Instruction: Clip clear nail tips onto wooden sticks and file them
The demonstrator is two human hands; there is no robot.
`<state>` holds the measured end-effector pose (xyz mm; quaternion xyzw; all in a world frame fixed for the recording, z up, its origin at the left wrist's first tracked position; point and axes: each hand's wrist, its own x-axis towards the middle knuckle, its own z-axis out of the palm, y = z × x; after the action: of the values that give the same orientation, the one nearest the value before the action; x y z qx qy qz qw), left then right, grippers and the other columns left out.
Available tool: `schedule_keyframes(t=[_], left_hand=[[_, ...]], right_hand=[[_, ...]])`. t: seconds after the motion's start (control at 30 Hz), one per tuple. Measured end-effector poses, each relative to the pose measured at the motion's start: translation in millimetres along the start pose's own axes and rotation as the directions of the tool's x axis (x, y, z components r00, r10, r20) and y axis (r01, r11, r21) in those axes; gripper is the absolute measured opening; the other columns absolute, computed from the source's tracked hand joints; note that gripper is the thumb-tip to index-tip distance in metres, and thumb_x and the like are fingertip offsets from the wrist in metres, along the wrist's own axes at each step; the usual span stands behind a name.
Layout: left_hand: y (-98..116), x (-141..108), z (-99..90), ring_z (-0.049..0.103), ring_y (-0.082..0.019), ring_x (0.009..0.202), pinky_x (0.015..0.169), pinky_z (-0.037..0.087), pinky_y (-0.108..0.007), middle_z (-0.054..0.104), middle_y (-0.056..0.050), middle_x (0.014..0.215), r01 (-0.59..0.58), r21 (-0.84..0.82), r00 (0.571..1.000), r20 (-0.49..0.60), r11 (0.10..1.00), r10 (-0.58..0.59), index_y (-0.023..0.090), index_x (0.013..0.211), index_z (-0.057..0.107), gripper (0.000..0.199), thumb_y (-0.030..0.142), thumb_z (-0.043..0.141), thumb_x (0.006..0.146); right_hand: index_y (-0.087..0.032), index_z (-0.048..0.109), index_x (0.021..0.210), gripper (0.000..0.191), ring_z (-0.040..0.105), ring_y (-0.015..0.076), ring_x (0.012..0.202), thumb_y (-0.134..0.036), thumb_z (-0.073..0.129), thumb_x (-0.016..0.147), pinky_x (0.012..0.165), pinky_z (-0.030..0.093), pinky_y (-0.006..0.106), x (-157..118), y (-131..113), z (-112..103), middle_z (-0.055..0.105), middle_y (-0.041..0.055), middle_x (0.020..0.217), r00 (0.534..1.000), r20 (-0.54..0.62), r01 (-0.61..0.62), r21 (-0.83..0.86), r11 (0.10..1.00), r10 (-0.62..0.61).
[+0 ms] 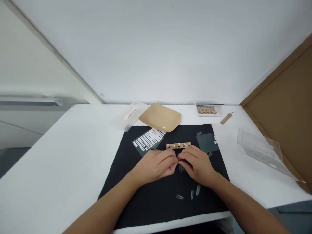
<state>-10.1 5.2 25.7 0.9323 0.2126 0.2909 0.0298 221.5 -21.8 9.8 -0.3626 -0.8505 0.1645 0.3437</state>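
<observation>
Over the black cloth [146,198], my left hand [153,165] and my right hand [200,165] meet, their fingers pinched fingertip to fingertip. Whatever sits between them is hidden or too small to make out. Just beyond the fingers lies a narrow wooden strip [181,146] with several small metal pegs on top. A clear false nail tip [180,168] is partly visible beneath the right fingers. Nearer the front rest more clear tips, among them a long one [198,189] and one on its side [179,197].
Left of the strip lies a sheet of white oval stickers [147,139], beside a tan plate [161,115] and a plastic bag [131,113]. To the right are a nearly bare sticker sheet [207,143], a white box of strips [208,110], a loose strip [226,119] and a clear case [260,146].
</observation>
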Motion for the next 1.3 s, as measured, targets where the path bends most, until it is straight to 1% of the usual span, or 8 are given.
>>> schedule_keyframes(t=[0.1,0.27,0.4,0.5,0.7,0.83,1.07,1.3], left_hand=[[-1,-1,1.1,0.072,-0.016,0.074,0.063,0.058,-0.026,0.075,-0.004,0.097,0.018,0.046,0.999,-0.047,0.999,-0.015,0.019,0.11,0.061,0.013,0.016,0.064,0.098],[-4,-3,5.4,0.076,-0.022,0.096,0.079,0.064,-0.032,0.076,-0.01,0.113,0.125,0.119,0.982,-0.155,0.985,-0.106,0.018,0.137,0.054,0.043,0.026,0.07,0.098],[-10,-3,9.6,0.067,-0.032,0.121,0.104,0.059,-0.049,0.068,-0.017,0.128,0.288,0.12,0.951,-0.153,0.95,-0.269,0.017,0.146,0.048,0.056,0.027,0.071,0.096],[-17,-5,15.4,0.06,-0.035,0.129,0.112,0.052,-0.057,0.064,-0.018,0.134,0.366,0.078,0.927,-0.122,0.928,-0.355,0.018,0.146,0.049,0.056,0.03,0.071,0.096],[-22,-10,27.1,0.054,-0.035,0.136,0.113,0.05,-0.057,0.071,-0.011,0.121,0.418,-0.033,0.903,-0.099,0.908,-0.419,0.021,0.136,0.055,0.046,0.027,0.072,0.094],[-20,-10,29.2,0.053,-0.035,0.135,0.112,0.051,-0.057,0.072,-0.01,0.118,0.433,-0.055,0.893,-0.107,0.9,-0.437,0.021,0.134,0.057,0.044,0.026,0.072,0.093],[-22,-13,32.7,0.052,-0.036,0.137,0.11,0.052,-0.056,0.073,-0.01,0.117,0.479,-0.062,0.874,-0.061,0.875,-0.483,0.022,0.133,0.058,0.043,0.025,0.072,0.092],[-21,-14,31.5,0.053,-0.037,0.134,0.106,0.055,-0.056,0.071,-0.012,0.118,0.478,-0.019,0.877,-0.046,0.878,-0.479,0.021,0.13,0.057,0.039,0.023,0.07,0.093]], right_hand=[[-0.024,0.067,0.106,0.009,0.065,0.021,0.095,-0.02,0.06,0.104,0.09,0.054,0.038,1,0,0,0.073,0.0046,0.101,0.997,-0.07,-0.036,-0.007,0.999,0.036],[-0.024,0.068,0.101,0.005,0.068,0.0201,0.09,-0.022,0.065,0.1,0.083,0.054,0.036,2,1,-1,0.075,0.0027,0.095,0.953,-0.258,-0.169,-0.007,0.986,0.161],[-0.025,0.07,0.099,0.005,0.07,0.0191,0.086,-0.024,0.065,0.1,0.079,0.054,0.035,3,7,-4,0.076,0.0019,0.092,0.899,-0.358,-0.27,-0.003,0.963,0.251],[-0.025,0.071,0.097,0.006,0.07,0.0196,0.084,-0.027,0.066,0.1,0.08,0.055,0.035,4,12,-3,0.076,0.0019,0.091,0.871,-0.405,-0.305,0.0,0.952,0.279],[-0.026,0.072,0.104,0.008,0.074,0.0216,0.098,-0.028,0.064,0.102,0.092,0.055,0.038,10,14,1,0.08,0.0035,0.106,0.866,-0.381,-0.308,0.102,0.946,0.323],[-0.025,0.074,0.095,0.006,0.067,0.0229,0.095,-0.028,0.07,0.097,0.09,0.05,0.042,15,13,6,0.071,0.0044,0.096,0.894,-0.38,-0.259,-0.005,0.966,0.238],[-0.026,0.077,0.094,0.006,0.06,0.0222,0.092,-0.031,0.073,0.095,0.09,0.041,0.043,21,14,15,0.061,0.003,0.091,0.895,-0.381,-0.283,-0.088,0.955,0.231],[-0.025,0.072,0.092,0.003,0.059,0.0208,0.092,-0.026,0.074,0.093,0.09,0.036,0.04,37,8,7,0.064,0.0001,0.087,0.956,-0.212,-0.236,-0.156,0.959,0.201]])
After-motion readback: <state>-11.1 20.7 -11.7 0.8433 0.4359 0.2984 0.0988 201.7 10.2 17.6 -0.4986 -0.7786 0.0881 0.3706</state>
